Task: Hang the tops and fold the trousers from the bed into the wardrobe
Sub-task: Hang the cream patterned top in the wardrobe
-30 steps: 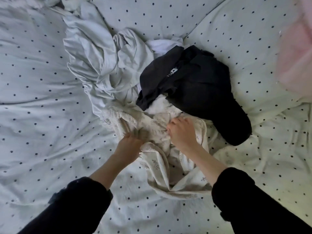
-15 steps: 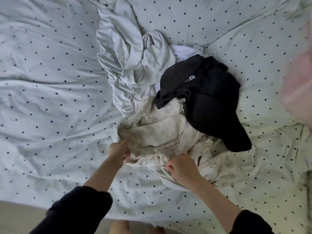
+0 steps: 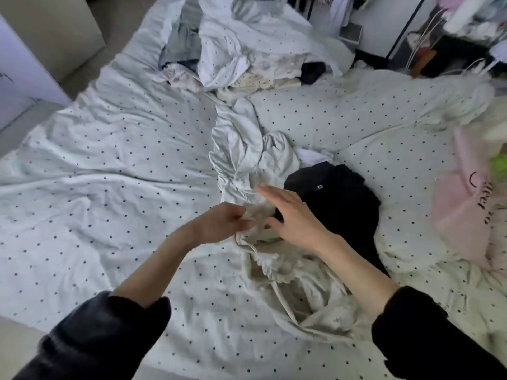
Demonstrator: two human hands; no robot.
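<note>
Pinching the cream garment (image 3: 277, 267), the left hand (image 3: 225, 223) lifts it; right hand (image 3: 296, 215) hovers spread.

Single head-worn view, angled forward and down — bed (image 3: 109, 165) seen from its near edge, filling most of the frame

A dotted duvet (image 3: 96, 165) covers the mattress; a pale cabinet (image 3: 24, 69) stands at far left; a dark rail (image 3: 408, 23) rises by cluttered shelves (image 3: 466, 26) at top right.
</note>
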